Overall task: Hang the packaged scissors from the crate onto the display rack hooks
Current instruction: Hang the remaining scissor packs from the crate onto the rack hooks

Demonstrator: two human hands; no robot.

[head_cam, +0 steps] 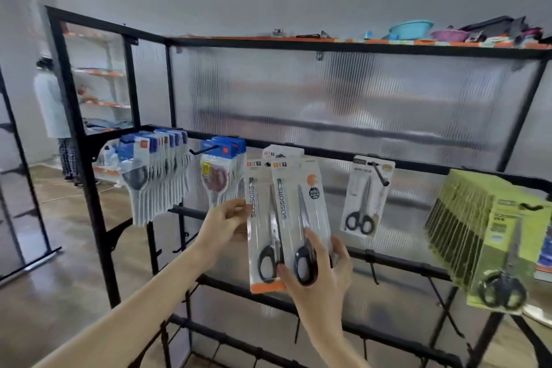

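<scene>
Closest to me, the person's right hand is gripping the lower end of a scissors pack, thumb lying over the black handles and fingers curling round the right edge of the card. Just to the left, the left hand is pinching the left edge of a second scissors pack, thumb on the front, fingers behind. The two cards are overlapping, the right one sitting in front, both upright and slightly tilted, their tops reaching up to the middle rail of the display rack. Behind their tops a third white pack is peeking out; I cannot tell whether it is hanging on a hook.

Further along the same rail, to the right, a smaller scissors card is hanging from a black hook. Beyond that, near the right edge, a thick row of green packs is hanging, with black-handled scissors showing in the front one. To the left, a row of blue-topped packs and a shorter bunch of blue-topped packs are hanging on their own hooks.

Lower rails are carrying bare hooks. Behind the rack, a ribbed translucent panel is blurring whatever stands beyond it. On the top shelf, a teal basin and a purple bowl are sitting among small clutter. Far off at the left, another person in a white top is standing at a shelf unit.
</scene>
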